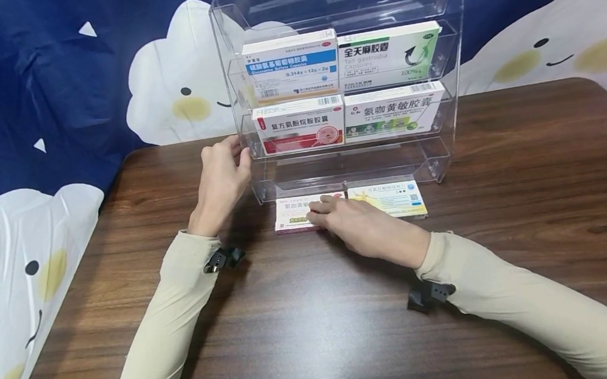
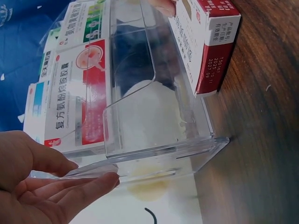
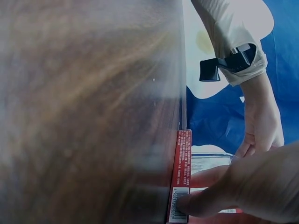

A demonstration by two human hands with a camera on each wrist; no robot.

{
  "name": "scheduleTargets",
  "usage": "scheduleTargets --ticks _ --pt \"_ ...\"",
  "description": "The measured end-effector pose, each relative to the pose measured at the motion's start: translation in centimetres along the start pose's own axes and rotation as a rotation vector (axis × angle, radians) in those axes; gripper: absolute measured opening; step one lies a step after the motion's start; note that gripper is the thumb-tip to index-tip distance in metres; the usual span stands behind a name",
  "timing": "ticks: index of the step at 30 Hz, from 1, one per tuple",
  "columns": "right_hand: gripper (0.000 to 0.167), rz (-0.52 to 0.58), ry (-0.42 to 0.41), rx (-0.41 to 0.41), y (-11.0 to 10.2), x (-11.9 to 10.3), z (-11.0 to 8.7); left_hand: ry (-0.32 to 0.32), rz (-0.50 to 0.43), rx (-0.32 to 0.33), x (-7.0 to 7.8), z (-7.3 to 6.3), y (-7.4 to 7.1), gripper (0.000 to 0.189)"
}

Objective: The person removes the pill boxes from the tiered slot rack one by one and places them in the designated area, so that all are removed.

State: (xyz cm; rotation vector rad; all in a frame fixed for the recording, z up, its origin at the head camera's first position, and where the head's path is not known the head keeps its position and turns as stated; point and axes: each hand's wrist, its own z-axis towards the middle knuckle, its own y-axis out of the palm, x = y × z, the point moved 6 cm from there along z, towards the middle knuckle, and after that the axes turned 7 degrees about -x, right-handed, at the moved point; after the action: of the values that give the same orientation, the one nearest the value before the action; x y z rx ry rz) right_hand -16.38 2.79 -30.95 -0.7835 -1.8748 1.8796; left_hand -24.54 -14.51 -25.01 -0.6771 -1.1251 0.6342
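Observation:
A clear plastic display rack [image 1: 356, 165] stands upright on the table. At its left side edge, my left hand [image 1: 222, 173] pinches the panel between thumb and fingers, as the left wrist view also shows. Flat in front of the rack lies a white and dark red medicine box [image 1: 291, 210]. My right hand [image 1: 370, 226] grips this box, its fingers over the top and the thumb on the red long side [image 3: 183, 158] by the barcode. Beside it, partly behind the right hand, is a white and yellow medicine box [image 1: 394, 198].
Two rack tiers hold medicine boxes: a blue and white one [image 1: 292, 68] and a green and white one [image 1: 387, 59] above, a red and white one [image 1: 300, 127] and another green and white one [image 1: 395, 113] below. A cloud-patterned curtain [image 1: 68, 84] hangs behind the wooden table [image 1: 545, 190].

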Motion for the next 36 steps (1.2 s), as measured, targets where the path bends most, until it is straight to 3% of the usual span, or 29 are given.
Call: scheduleTargets --ticks 13,22,26,31,36 --pt "0.045 0.038 0.011 -0.006 -0.1 0.3 -0.3 0.006 -0.011 0.002 -0.1 -0.1 0.2 0.024" --pt "0.018 0.054 0.016 0.016 0.0 0.5 -0.2 0.019 -0.018 0.01 -0.2 -0.2 0.3 0.025" --pt "0.022 0.057 -0.019 0.03 -0.3 0.5 -0.2 0.015 -0.018 0.01 -0.2 -0.2 0.2 0.025" --pt "0.032 0.161 -0.057 0.168 -3.5 1.9 -0.9 0.018 -0.004 0.012 -0.1 -0.1 0.1 0.025" --pt "0.029 0.168 0.004 0.35 -8.2 4.2 -2.4 0.026 0.005 0.024 0.0 -0.1 0.0 0.026"
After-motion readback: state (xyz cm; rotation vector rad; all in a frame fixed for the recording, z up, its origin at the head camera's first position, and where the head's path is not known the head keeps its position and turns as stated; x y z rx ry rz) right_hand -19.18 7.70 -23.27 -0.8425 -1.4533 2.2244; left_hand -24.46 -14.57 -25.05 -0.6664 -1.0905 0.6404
